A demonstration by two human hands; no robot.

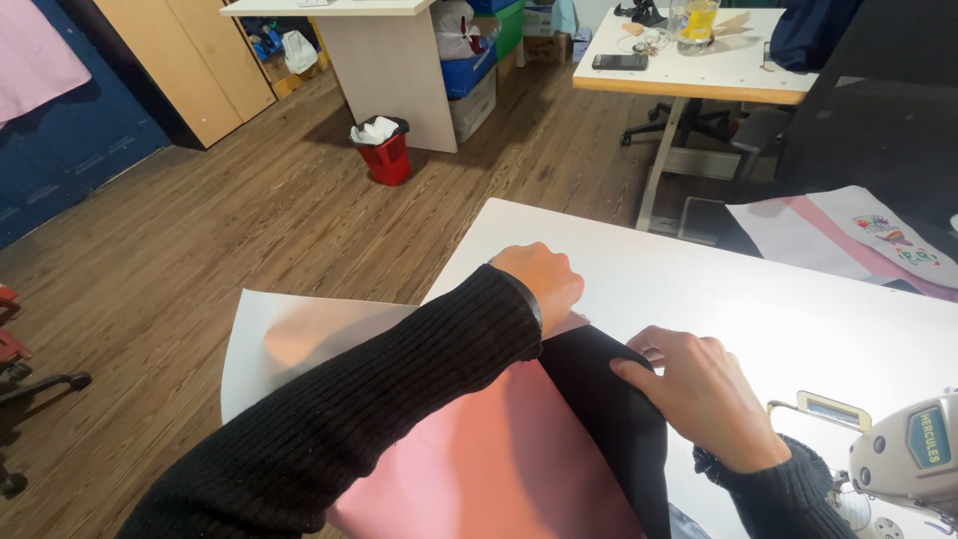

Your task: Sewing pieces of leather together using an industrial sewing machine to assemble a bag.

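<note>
Under the right hand (704,394), whose fingers pinch its folded edge, black fabric (609,419) lies limp on pink fabric (499,459), while the left hand (544,282), fingers curled shut, presses the white surface (699,289).

left hand (544,279) on pink sheet (479,459), right hand (699,394) pinching black fabric (614,414)

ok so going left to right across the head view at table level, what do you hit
white sheet → pink fabric → left hand → black fabric → right hand → sewing machine
</note>
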